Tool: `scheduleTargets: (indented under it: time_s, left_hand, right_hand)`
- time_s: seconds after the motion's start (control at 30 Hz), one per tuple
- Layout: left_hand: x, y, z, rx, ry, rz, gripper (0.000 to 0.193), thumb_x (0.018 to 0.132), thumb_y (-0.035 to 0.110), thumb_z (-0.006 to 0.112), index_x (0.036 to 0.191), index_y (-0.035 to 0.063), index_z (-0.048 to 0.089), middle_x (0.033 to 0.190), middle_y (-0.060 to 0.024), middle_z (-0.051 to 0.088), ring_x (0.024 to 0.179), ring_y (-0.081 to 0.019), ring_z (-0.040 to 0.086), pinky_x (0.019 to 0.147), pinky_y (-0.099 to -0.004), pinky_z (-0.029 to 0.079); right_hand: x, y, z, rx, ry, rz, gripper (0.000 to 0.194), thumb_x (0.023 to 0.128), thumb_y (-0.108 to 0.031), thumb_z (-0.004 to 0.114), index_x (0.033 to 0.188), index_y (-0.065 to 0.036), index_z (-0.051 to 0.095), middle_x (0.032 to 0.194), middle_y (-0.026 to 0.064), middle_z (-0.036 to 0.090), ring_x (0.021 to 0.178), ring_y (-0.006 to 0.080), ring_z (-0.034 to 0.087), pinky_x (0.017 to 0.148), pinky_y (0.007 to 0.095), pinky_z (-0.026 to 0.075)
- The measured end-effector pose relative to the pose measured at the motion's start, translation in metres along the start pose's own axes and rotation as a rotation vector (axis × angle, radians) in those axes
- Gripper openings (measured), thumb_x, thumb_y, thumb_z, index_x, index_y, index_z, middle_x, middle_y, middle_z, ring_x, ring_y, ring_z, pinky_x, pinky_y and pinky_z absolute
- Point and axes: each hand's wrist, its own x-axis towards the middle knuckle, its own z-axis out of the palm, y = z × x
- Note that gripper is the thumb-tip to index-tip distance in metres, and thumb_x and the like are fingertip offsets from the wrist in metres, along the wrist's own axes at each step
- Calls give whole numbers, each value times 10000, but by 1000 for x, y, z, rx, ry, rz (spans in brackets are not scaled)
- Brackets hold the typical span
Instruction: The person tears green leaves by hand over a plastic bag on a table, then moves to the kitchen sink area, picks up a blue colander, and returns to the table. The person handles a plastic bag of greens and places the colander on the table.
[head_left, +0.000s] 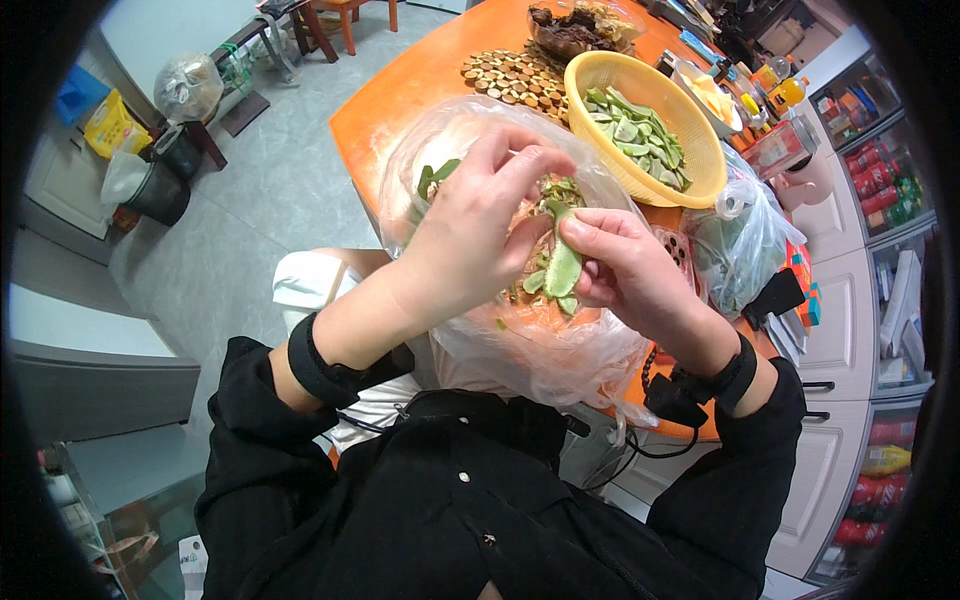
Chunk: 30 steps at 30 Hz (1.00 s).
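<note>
My right hand (626, 251) pinches a flat green bean pod (564, 262) between thumb and fingers, its narrow tip pointing up. Just left of the pod hovers my left hand (491, 202), its thumb close to the tip and its fingers arched apart, with nothing visible in its grip. Beneath both hands a clear plastic bag (517, 360) lies spread over the table edge. Bean trimmings (566, 193) and green pieces (534, 282) rest in it, partly hidden by my hands. A yellow plastic colander (697, 184) holds several green bean pods (637, 135) beyond my right hand.
On the orange table (420, 75) are a wooden-disc trivet (510, 79), a bowl of dark dried food (574, 34) and a tied plastic bag of greens (739, 240). A black phone-like object (776, 296) stands at right. Bottles (787, 94) crowd the back right.
</note>
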Motion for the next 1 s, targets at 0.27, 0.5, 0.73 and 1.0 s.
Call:
scheduleTargets:
  time_s: [0.27, 0.5, 0.73, 1.0]
  left_hand:
    - [0, -12, -13, 203, -262, 58, 75, 771, 67, 644, 828, 19, 636, 755, -115, 600, 648, -249, 586, 580, -326, 467]
    - [2, -20, -16, 168, -243, 13, 100, 802, 38, 588, 883, 23, 645, 811, -112, 643, 754, -257, 619, 637, -317, 483]
    - [3, -15, -17, 144, -352, -120, 162, 841, 104, 585, 971, 21, 633, 794, -120, 642, 792, -294, 616, 690, -350, 480]
    - [9, -20, -11, 73, -632, -81, 194, 815, 180, 622, 921, 18, 640, 654, -138, 594, 604, -292, 582, 577, -379, 452]
  right_hand:
    - [1, 3, -5, -216, 100, -22, 233, 945, -279, 513, 867, -74, 594, 642, -22, 556, 496, 22, 462, 444, 152, 327]
    - [4, -4, -10, -423, 294, -156, 177, 919, -180, 551, 897, -12, 603, 712, 27, 621, 562, 63, 560, 511, 195, 451]
    - [8, -5, -11, -521, 235, -159, 123, 875, -112, 590, 888, 11, 586, 736, 46, 638, 631, 90, 614, 576, 216, 498]
    - [10, -20, -11, -741, 138, -98, 156, 869, -179, 610, 876, -24, 598, 680, 3, 609, 589, 53, 556, 526, 196, 440]
